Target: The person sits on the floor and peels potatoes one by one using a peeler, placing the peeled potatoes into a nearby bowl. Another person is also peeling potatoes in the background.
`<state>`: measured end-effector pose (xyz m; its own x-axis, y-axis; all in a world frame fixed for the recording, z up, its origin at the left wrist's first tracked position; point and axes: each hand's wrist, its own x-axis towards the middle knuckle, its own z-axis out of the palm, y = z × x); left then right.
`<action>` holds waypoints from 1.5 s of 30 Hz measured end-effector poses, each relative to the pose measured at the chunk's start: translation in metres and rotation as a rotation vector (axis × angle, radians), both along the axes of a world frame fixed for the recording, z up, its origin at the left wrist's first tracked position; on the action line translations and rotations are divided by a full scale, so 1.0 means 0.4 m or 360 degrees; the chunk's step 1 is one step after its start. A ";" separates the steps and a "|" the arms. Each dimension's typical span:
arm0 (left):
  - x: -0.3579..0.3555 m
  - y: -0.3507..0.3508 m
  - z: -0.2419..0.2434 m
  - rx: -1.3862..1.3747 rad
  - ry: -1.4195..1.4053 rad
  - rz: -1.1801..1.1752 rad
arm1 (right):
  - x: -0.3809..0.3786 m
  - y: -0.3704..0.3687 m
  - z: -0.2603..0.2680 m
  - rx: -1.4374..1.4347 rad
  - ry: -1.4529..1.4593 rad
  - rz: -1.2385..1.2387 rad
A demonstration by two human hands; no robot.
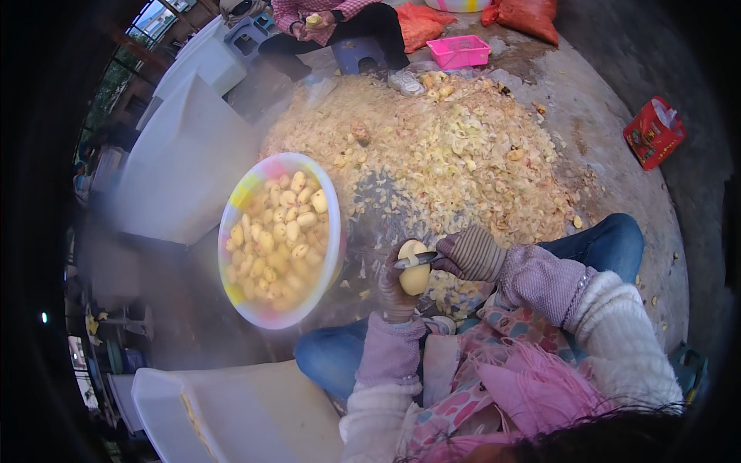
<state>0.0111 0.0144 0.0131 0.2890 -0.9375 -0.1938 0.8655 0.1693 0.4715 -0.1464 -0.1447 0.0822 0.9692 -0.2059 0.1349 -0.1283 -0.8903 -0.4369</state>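
Note:
My left hand [396,292], in a glove, holds a pale potato [414,280] upright, its visible surface mostly peeled. My right hand [472,254], in a striped knit glove, grips a vegetable peeler [418,259] by the handle. The peeler's metal head lies across the upper part of the potato. To the left of my hands, a round plastic tub [336,231] holds many peeled potatoes [279,232] in cloudy water. Beyond my hands spreads a wide heap of peelings [457,150].
Across the heap sits another person [353,23] on a blue stool, holding a potato. White plastic bins [179,162] line the left, with another bin [243,411] near my left knee. A pink basket [459,52], an orange mesh sack [529,20] and a red bag [654,133] stand farther off.

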 end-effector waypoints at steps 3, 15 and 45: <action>0.002 0.001 0.031 -0.0025 -0.0361 0.0039 | -0.006 -0.008 0.006 0.0072 0.0215 -0.0886; 0.004 -0.013 0.019 0.0081 0.0390 0.0102 | -0.036 -0.007 -0.029 0.0239 0.0091 -0.0304; 0.160 0.083 0.156 0.0247 0.0193 0.0524 | -0.016 0.034 0.072 0.0094 0.0141 -0.0513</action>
